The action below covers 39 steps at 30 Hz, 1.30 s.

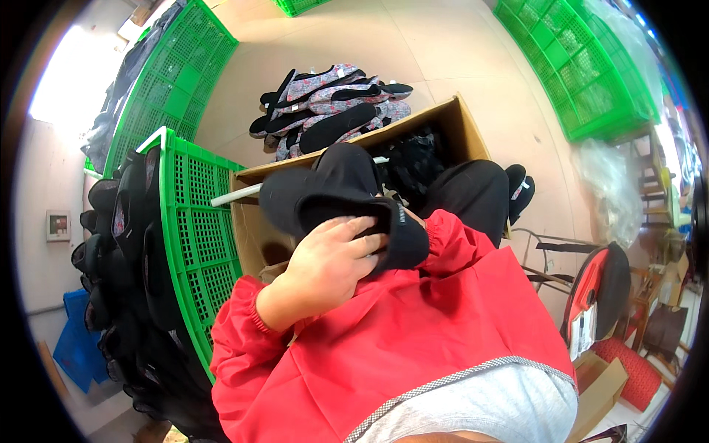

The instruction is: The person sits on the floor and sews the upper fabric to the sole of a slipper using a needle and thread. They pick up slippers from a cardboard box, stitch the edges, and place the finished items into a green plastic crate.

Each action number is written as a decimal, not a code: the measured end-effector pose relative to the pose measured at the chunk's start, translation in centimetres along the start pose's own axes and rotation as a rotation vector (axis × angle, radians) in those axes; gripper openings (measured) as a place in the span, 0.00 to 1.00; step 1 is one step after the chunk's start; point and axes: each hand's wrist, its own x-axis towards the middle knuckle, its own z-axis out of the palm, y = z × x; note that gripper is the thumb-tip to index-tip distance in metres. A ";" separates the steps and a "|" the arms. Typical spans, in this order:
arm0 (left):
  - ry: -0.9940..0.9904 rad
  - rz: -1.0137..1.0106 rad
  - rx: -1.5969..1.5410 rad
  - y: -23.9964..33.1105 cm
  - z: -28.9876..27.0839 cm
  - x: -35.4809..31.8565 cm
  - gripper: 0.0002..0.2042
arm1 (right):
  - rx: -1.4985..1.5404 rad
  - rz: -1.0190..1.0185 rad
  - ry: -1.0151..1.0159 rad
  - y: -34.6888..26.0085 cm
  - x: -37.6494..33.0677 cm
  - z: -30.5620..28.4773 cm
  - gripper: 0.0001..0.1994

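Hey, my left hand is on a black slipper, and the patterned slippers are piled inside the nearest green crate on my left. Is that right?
Not quite: the head view shows the patterned slippers piled on the floor beyond the cardboard box, not inside the nearest green crate. Your left hand is on a black slipper.

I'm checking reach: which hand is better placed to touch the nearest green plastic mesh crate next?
Left, probably: the left hand is nearer the crate, while the right hand, mostly hidden behind the open-mouthed black fabric item, sits farther across.
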 end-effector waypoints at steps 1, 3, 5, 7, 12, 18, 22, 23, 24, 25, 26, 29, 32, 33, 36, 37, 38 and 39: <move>0.033 -0.021 0.031 0.0 0.4 0.3 0.12 | 0.110 -0.021 -0.005 -0.1 -0.3 0.3 0.25; 0.098 -0.063 0.103 0.1 1.1 0.7 0.10 | 0.272 -0.050 0.004 -0.7 -0.8 1.2 0.26; 0.162 -0.068 0.093 -0.6 2.2 1.0 0.09 | 0.367 -0.083 0.030 -1.2 -1.2 1.4 0.28; 0.211 -0.104 0.077 -1.3 3.4 0.7 0.08 | 0.413 -0.095 0.051 -1.3 -0.9 1.4 0.30; 0.238 -0.193 -0.023 -2.1 4.8 0.5 0.11 | 0.382 -0.142 0.065 -0.4 -0.9 0.0 0.35; 0.346 -0.290 -0.267 0.3 5.9 1.6 0.15 | 0.340 -0.202 0.213 -0.3 -0.3 -0.3 0.28; 0.362 -0.183 -0.335 0.8 8.0 2.4 0.10 | 0.098 -0.328 0.258 -0.4 -0.9 1.0 0.23; 0.360 -0.170 -0.332 1.2 8.3 2.6 0.10 | 0.020 -0.364 0.261 -0.4 -1.1 1.0 0.22; 0.338 -0.169 -0.333 1.2 8.0 2.6 0.10 | -0.057 -0.401 0.263 -0.5 -1.1 1.1 0.21; 0.318 -0.170 -0.334 1.2 7.8 2.6 0.11 | -0.013 -0.371 0.260 -0.8 -1.2 0.8 0.20; 0.345 -0.170 -0.330 1.3 7.7 2.5 0.11 | 0.031 -0.337 0.256 -1.0 -1.1 0.7 0.19; 0.534 -0.203 -0.307 0.8 6.6 1.5 0.11 | 0.108 -0.236 0.235 -0.9 -0.9 -1.0 0.19; 0.951 -0.402 -0.125 -1.1 3.0 0.1 0.12 | 0.085 -0.199 0.200 -0.5 -1.7 -1.2 0.22; 1.030 -0.492 0.050 -2.2 2.0 -0.6 0.14 | 0.023 -0.186 0.172 -0.6 -2.2 -1.2 0.24; 0.874 -0.726 0.025 -2.8 0.2 -3.6 0.18 | -0.083 -0.094 0.031 0.4 -2.8 -3.5 0.28; 0.681 -0.746 -0.125 -2.9 0.6 -4.7 0.17 | -0.017 -0.056 -0.086 2.1 -3.2 -7.4 0.29; 0.566 -0.744 -0.196 -2.8 1.1 -5.6 0.17 | 0.090 0.010 -0.234 4.2 -3.2 -12.5 0.29; 0.446 -0.726 -0.279 -2.7 1.4 -5.9 0.18 | 0.168 0.080 -0.351 5.5 -3.5 -16.9 0.29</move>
